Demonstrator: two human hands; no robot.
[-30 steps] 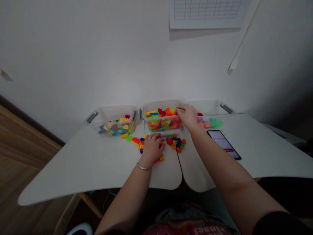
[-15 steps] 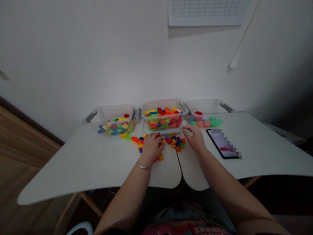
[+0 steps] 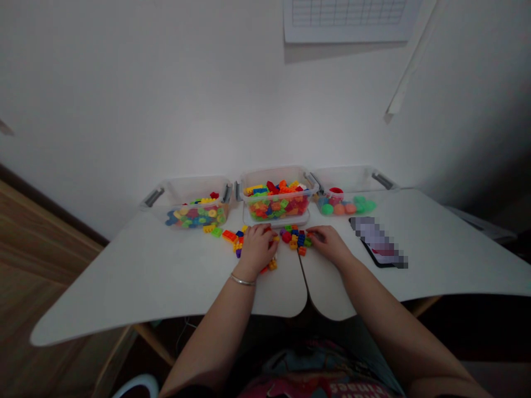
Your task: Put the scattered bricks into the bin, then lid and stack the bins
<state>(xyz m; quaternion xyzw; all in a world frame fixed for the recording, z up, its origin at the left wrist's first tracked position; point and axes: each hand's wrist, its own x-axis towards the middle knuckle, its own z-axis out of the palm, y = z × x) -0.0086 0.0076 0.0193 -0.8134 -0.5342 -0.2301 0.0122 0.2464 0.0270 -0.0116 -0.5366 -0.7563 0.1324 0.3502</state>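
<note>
Both forearms reach forward from the near edge of the tabletop [image 3: 166, 271], slanting inward so that the hands come near each other over loose blocks. The left hand [image 3: 256, 247] lies palm down on a heap of blocks [image 3: 230, 236], its back turned up, knuckles bent, and its thumb side towards the middle; a bracelet [image 3: 243, 281] circles the wrist. Its fingers curve down over the blocks, and whether they clamp any of them cannot be told, since the hand covers what is beneath.

The right hand [image 3: 331, 243] comes in low from the right, wrist nearly straight, fingers pointing left and thumb below them. The fingertips are at the right edge of a small cluster [image 3: 295, 241] of mixed-colour blocks, by an orange one; whether they are closed on it is too small to tell. The cluster lies between the hands, in front of the middle tub [image 3: 279, 209], which is filled with more blocks.
</note>
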